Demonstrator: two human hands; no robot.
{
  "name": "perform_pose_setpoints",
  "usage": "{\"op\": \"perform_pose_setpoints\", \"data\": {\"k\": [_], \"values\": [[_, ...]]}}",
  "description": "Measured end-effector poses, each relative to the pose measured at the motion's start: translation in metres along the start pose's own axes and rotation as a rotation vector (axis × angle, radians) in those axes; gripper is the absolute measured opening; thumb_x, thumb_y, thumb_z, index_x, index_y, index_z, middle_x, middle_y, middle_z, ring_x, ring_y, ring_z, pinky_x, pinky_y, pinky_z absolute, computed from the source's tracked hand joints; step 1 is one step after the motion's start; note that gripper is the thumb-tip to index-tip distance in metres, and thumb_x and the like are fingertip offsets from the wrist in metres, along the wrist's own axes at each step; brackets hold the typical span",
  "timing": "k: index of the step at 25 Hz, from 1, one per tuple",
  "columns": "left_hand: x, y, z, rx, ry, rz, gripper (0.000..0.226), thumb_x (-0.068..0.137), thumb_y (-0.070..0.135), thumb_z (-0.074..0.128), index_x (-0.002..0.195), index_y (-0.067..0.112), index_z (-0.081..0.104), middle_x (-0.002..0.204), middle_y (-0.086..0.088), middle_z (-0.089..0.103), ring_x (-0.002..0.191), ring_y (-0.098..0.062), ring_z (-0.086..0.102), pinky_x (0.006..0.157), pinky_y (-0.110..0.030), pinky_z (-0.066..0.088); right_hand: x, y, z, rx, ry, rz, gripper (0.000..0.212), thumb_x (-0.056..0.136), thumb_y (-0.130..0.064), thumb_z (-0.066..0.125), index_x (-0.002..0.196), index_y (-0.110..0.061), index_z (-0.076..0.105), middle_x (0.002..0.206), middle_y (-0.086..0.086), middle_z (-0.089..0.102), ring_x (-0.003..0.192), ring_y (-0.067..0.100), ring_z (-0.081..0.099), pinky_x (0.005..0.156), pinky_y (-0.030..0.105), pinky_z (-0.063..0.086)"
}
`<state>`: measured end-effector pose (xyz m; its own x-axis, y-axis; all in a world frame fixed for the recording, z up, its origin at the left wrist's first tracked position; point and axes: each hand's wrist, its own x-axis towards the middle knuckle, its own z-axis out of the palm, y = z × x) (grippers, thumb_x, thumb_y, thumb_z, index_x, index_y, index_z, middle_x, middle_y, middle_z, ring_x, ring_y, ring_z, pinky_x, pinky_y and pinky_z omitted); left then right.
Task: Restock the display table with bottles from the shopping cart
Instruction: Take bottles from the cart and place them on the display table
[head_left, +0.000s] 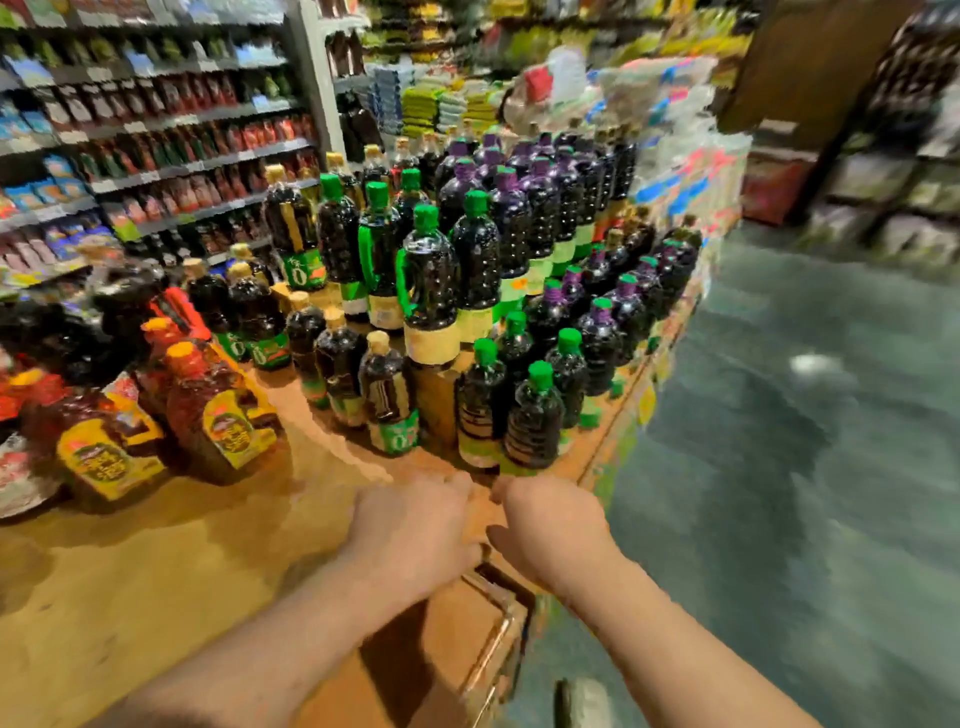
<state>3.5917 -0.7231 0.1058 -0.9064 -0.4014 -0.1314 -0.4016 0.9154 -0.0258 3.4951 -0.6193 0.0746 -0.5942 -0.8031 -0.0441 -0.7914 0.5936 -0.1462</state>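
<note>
Head view. Both hands reach forward over the near corner of the display surface (156, 561), close together and just short of the front row of bottles (535, 415). The left hand (415, 530) and right hand (556, 525) show only their backs, blurred by motion; whether either grip is apart or curled cannot be told, and neither visibly holds a bottle. The step appears to fall between placements: the stock stands in tiers, green-capped in front, purple-capped behind. The shopping cart is not clearly in view; a brown box-like frame (467, 639) sits below the wrists. The next move probably calls for fetching another bottle and setting it upright in the bare patch of surface. Beyond lie jugs with yellow labels (218, 415), stocked shelves (156, 130) and a grey floor (805, 441).
</note>
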Motion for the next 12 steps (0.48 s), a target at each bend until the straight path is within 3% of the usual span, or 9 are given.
{"op": "perform_pose_setpoints", "data": {"k": [7, 12], "values": [[-0.022, 0.114, -0.004, 0.007, 0.053, 0.402, 0.047, 0.081, 0.061, 0.057, 0.118, 0.034, 0.049, 0.115, 0.009, 0.061, 0.104, -0.018, 0.06, 0.075, -0.034, 0.053, -0.134, 0.073, -0.027, -0.007, 0.082, 0.369, 0.03, 0.086, -0.034, 0.055, 0.115, -0.024, 0.056, 0.107, 0.007, 0.065, 0.101, 0.032, 0.062, 0.072, 0.034, 0.047], [-0.047, 0.226, -0.016, 0.027, 0.091, 0.659, 0.05, 0.082, 0.063, 0.056, 0.123, 0.036, 0.047, 0.116, 0.009, 0.06, 0.107, -0.018, 0.061, 0.074, -0.032, 0.047, -0.235, 0.131, -0.04, 0.028, 0.135, 0.584, 0.033, 0.087, -0.037, 0.055, 0.117, -0.023, 0.054, 0.11, 0.004, 0.065, 0.105, 0.028, 0.06, 0.078, 0.036, 0.048]]}}
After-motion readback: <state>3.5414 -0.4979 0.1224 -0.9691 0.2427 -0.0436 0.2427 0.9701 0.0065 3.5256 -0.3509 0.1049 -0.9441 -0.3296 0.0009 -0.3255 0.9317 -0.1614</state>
